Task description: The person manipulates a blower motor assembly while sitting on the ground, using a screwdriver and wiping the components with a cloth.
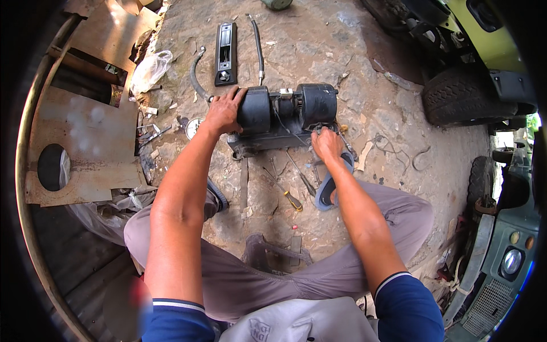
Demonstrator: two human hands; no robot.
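Observation:
A black twin-drum blower unit point(254, 109), like one from a vehicle, lies on the ground before my feet. My left hand point(223, 113) grips its left end, fingers curled over the side of the left drum. At the lower right corner of the unit, my right hand point(327, 143) is closed in a pinch. What those fingers hold is too small to make out. A thin wire runs down between the two drums. Just below the unit lie a dark-handled screwdriver point(308, 185) and a yellow-and-black-handled screwdriver point(293, 201).
Beyond the unit lie a long black panel point(225, 54) and two hoses, one a curved hose point(196, 74). A round gauge point(194, 129) is left of it. Rusty sheet metal point(85, 145) stands at left. A vehicle tyre point(464, 97) and loose wire point(393, 149) are at right.

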